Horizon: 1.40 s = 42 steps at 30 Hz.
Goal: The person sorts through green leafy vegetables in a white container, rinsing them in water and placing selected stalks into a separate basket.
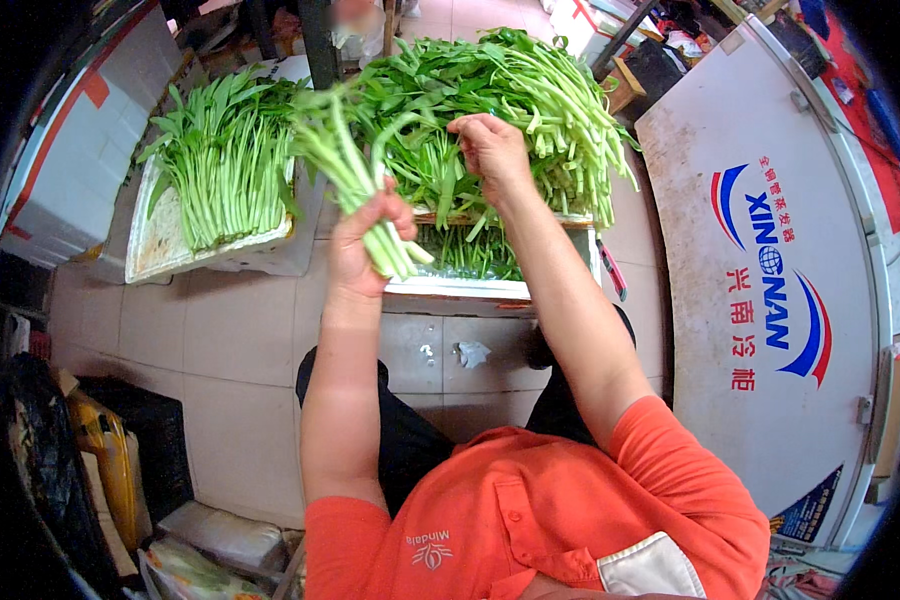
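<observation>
My left hand (pixel 371 240) is closed around a bunch of leafy green stems (pixel 345 169), which look like water spinach; their leafy tops are blurred. My right hand (pixel 493 150) is raised over the big pile of the same greens (pixel 442 82), its fingers curled; whether a stem is between them I cannot tell. The pile's cut stem ends (pixel 562 142) lie to the right of that hand. Below the pile, more greens sit in a white foam box (pixel 457 287). On the left, stems laid side by side (pixel 232 180) rest on another foam box (pixel 144 244).
A pink-handled utility knife (pixel 613 271) is beside the middle box. A white chest freezer (pixel 720 247) stands at the right. White foam boxes (pixel 112 150) are stacked at the left. Paper scraps (pixel 472 353) lie on the tiled floor between my legs. Bags and a dark crate (pixel 146 427) are at lower left.
</observation>
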Motion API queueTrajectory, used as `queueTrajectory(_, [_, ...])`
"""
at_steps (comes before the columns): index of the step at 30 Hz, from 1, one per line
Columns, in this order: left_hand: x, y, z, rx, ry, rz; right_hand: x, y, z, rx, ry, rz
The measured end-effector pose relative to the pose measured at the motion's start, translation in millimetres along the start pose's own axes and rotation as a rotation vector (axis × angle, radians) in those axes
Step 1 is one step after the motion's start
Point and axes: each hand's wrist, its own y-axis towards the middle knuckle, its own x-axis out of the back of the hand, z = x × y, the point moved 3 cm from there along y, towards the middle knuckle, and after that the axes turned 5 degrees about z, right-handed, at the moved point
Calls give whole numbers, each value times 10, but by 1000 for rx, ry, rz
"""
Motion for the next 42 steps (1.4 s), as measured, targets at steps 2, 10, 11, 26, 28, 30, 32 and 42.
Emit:
queueTrajectory(2, [-13, -19, -180, -139, 17, 55, -34, -53, 89, 1, -112, 134])
queueTrajectory(10, [-25, 121, -279, -253, 143, -75, -248, 397, 428, 626, -1062, 88])
queueTrajectory(11, [-22, 154, -247, -258, 134, -62, -180, 378, 497, 801, -1557, -154])
queueTrajectory(26, [122, 352, 94, -117, 116, -229, -632, -935, 1789, 819, -1464, 744])
queueTrajectory(28, [152, 378, 105, -108, 95, -176, -446, -827, 1896, 804, -1480, 632])
queueTrajectory(30, [158, 401, 101, -105, 86, -149, -348, -889, 1961, 815, -1487, 594])
queueTrajectory(32, [177, 394, 97, -96, 80, -155, -326, -1062, 1974, 835, -1491, 611])
queueTrajectory(42, [152, 443, 306, -79, 45, -151, -410, -1992, 2059, 1043, -1521, 835])
